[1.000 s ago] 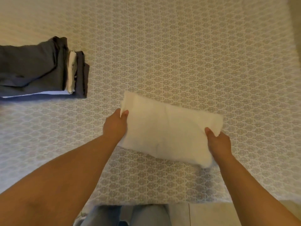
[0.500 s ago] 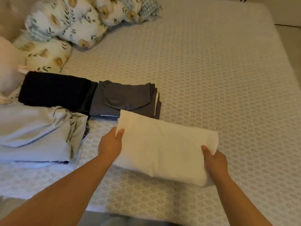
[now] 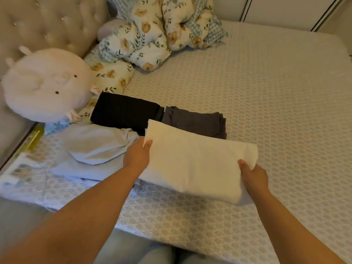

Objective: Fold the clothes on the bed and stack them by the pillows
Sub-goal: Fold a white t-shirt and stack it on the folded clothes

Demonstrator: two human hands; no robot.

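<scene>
A bed (image 3: 266, 103) with a pale patterned quilted cover carries floral-print pillows (image 3: 152, 35) at its far left, a round white plush toy (image 3: 45, 84) against the tufted headboard, and folded clothes near them: a light blue garment (image 3: 95, 149), a black one (image 3: 123, 111) and a dark grey one (image 3: 196, 121). A folded cream-white cloth (image 3: 196, 162) is held just above the near edge of the grey garment, the left hand (image 3: 136, 157) and right hand (image 3: 254, 176) each gripping one end, thumbs on top, fingers hidden beneath.
</scene>
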